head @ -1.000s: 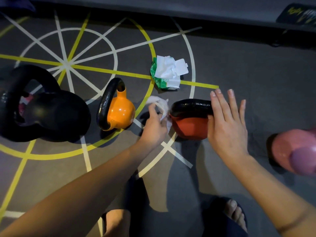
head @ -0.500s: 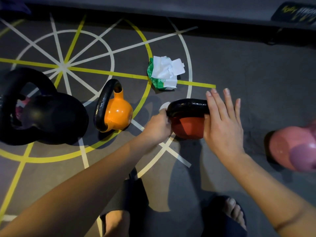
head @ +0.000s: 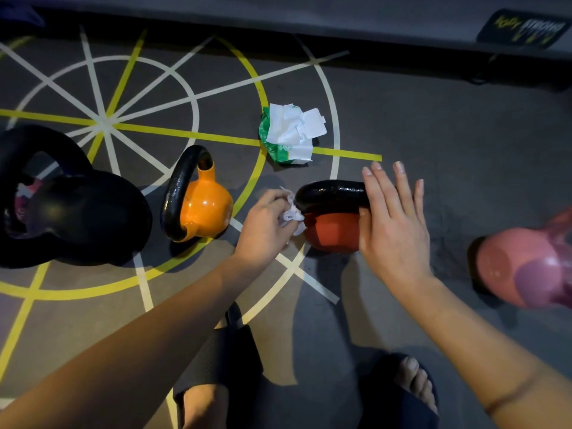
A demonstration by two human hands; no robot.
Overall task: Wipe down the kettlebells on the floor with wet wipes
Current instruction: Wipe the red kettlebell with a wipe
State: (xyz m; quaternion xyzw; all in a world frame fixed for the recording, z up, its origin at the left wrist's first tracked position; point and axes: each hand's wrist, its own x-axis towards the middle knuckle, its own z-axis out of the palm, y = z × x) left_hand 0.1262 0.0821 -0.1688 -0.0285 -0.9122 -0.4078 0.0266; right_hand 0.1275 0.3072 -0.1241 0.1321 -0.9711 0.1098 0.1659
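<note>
Red kettlebell (head: 331, 235) near centre, black handle toward 12 o'clock. Left hand (head: 266, 221) at its 9 o'clock, gripping crumpled wet wipe (head: 291, 215) against body. Right hand (head: 393, 218) at its 3 o'clock, fingers straight, flat against side. Orange kettlebell (head: 205, 209) farther at 9, black kettlebell (head: 86, 218) beyond. Open wipe pack (head: 289, 137) at 11. Pink kettlebell (head: 520, 264) far out at 3.

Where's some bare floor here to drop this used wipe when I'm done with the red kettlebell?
Bare floor lies right of the wipes pack, and between your right hand and the pink kettlebell. Crowded: the black kettlebell and orange kettlebell sit close on the left, and your left hand with the wipe fills the gap beside the red kettlebell.
</note>
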